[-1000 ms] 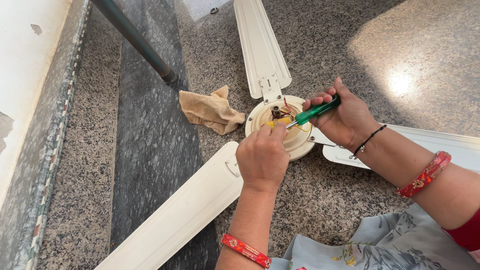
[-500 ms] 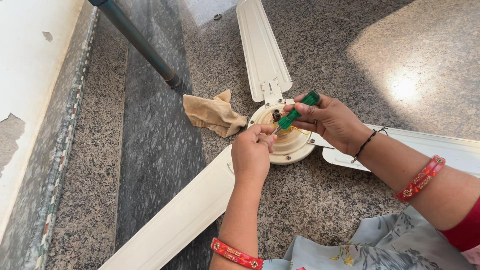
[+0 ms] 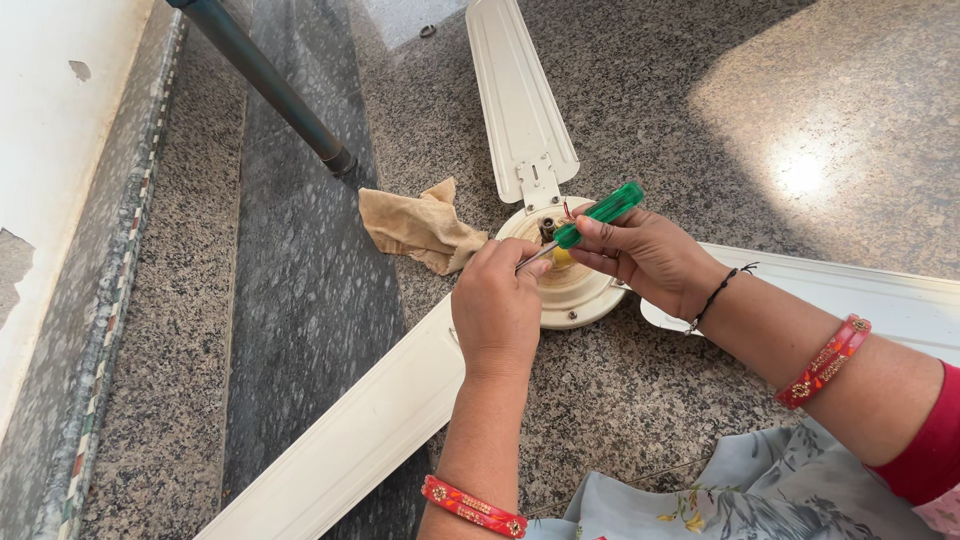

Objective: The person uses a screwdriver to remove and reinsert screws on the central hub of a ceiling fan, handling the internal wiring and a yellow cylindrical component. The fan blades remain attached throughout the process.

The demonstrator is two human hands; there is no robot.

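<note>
Nearest, the left hand [image 3: 497,305] lies knuckles-up over the near rim of the cream round ceiling-fan motor hub [image 3: 570,280] on the speckled granite floor [image 3: 640,400]; its fingers are hidden, so its hold cannot be told. The right hand [image 3: 645,258] pinches the green-handled screwdriver [image 3: 590,217], tip buried in the hub's centre. Compared with half a second earlier, the handle sits lower and flatter. Beyond lies a crumpled tan cloth [image 3: 420,228].

One head-worn view looks steeply down, close above the floor [image 3: 640,420]
</note>
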